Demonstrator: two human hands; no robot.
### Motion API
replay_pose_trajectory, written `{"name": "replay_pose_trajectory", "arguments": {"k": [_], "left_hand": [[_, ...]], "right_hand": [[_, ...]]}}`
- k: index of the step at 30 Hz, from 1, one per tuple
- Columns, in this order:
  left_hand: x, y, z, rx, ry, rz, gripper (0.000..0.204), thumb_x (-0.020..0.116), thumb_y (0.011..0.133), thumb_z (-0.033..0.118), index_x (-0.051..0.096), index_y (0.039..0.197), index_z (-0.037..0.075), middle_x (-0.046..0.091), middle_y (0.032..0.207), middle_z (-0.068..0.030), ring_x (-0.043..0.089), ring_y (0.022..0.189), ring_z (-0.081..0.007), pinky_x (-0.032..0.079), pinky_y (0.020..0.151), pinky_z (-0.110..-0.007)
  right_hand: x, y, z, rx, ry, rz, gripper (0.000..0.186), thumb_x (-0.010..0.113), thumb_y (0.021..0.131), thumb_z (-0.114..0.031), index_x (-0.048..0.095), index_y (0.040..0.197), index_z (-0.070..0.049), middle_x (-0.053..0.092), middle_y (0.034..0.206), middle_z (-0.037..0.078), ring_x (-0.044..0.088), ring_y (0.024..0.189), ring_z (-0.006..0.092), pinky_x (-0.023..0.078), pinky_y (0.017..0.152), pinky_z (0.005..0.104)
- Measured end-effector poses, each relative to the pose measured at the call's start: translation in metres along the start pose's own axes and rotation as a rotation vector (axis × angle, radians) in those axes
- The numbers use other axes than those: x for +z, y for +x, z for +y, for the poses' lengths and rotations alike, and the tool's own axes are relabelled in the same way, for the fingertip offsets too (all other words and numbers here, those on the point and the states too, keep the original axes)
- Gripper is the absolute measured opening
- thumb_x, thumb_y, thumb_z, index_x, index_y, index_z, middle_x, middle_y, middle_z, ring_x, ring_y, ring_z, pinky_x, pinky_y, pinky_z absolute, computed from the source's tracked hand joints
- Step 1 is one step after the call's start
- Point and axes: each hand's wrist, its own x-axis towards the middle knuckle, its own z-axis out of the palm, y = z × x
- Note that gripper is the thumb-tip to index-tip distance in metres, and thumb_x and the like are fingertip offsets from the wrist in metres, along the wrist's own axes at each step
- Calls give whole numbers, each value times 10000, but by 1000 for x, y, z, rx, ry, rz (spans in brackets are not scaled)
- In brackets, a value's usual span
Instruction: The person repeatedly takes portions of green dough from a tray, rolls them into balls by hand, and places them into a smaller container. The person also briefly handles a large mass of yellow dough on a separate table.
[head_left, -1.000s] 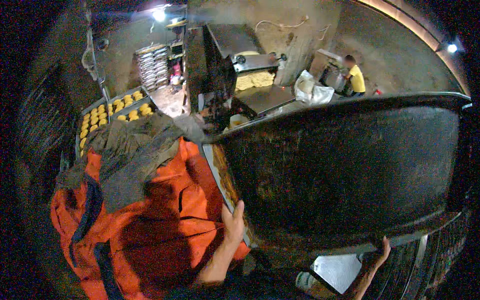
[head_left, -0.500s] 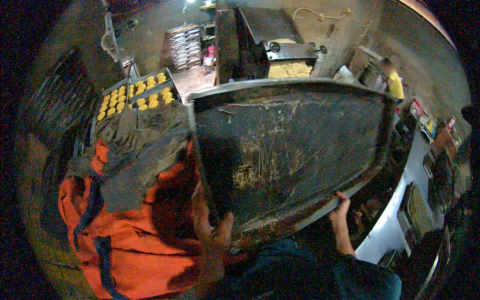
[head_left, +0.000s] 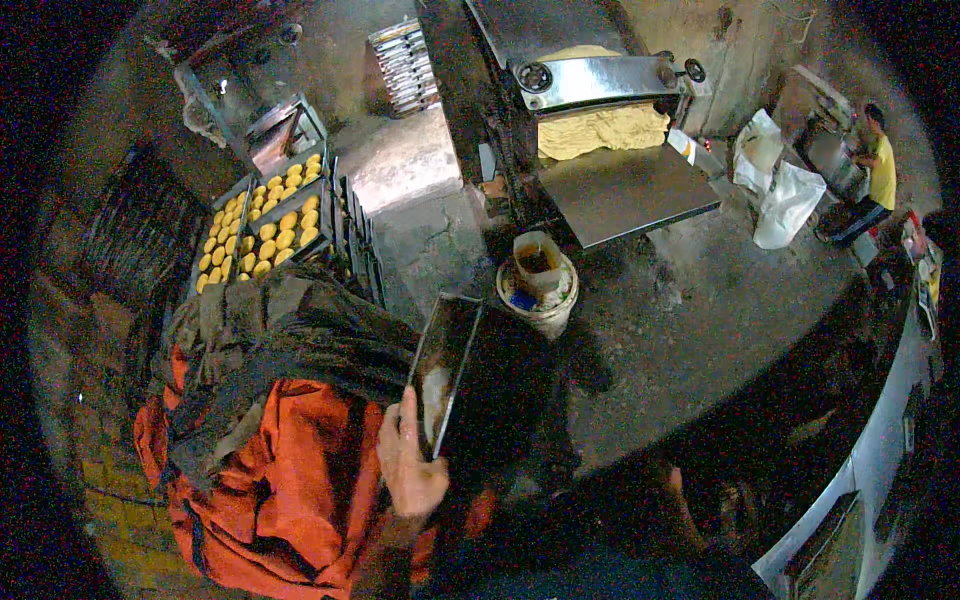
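Head view: left hand (head_left: 412,475) grasps a metal tray (head_left: 452,345) beside orange cloth (head_left: 310,440); whether the shadowed right hand (head_left: 676,484) grips anything is unclear.

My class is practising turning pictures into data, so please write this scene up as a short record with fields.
Left hand: holding a rimmed metal piece; hand
Right hand: in shadow, grip cannot be told
Left of left hand: orange cloth, dark cloth over part of it
Beyond the cloths: yellow rounds in rows on trays
Ahead: pale bucket on the floor
Further ahead: roller machine with yellow dough
Far right: white sacks; co-worker in a yellow top
Light: dim
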Motion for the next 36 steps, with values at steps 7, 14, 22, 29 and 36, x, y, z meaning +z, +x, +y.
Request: {"name": "replay_pose_trajectory", "arguments": {"k": [7, 14, 22, 29, 36], "left_hand": [[46, 22, -30, -284, 205, -28, 928, 561, 596, -21, 264, 1462, 128, 392, 1305, -288, 411, 1165, -459, 324, 1001, -496], [88, 9, -76, -521, 171, 278, 960, 595, 583, -14, 267, 1460, 197, 363, 1317, -329, 396, 1185, -484, 329, 1016, -498], [230, 13, -96, -1068, 61, 735, 862, 541, 618, 14, 318, 1442, 123, 325, 1361, -325, 330, 1261, -467, 286, 1060, -467], [368, -4, -142, -1226, -88, 1086, 825, 546, 594, -37, 378, 1399, 15, 422, 1344, -212, 403, 1226, -330, 308, 1044, -385], [419, -150, -194, -1341, -669, 1338, 850, 486, 623, -132, 337, 1436, 65, 487, 1314, -68, 520, 1058, -195, 436, 902, -296]], "right_hand": [[-59, 83, -21, -42, -331, -71, 271, 595, 826, -292, 594, 997, -81, 611, 894, 87, 581, 797, 271, 486, 689, 395], [22, 215, -175, -615, -525, -370, 293, 586, 866, -303, 600, 1041, -69, 631, 900, 102, 599, 785, 274, 496, 668, 390], [106, 359, -492, -892, -964, -469, 369, 576, 886, -300, 578, 1162, -55, 647, 1003, 108, 625, 854, 262, 518, 702, 390], [218, 496, -597, -975, -1060, -465, 324, 602, 851, -247, 589, 1104, -46, 639, 1018, 116, 624, 870, 271, 513, 741, 398], [252, 555, -577, -803, -962, -580, 280, 627, 815, -194, 599, 1046, -38, 631, 1032, 124, 624, 886, 280, 508, 780, 405]]}}
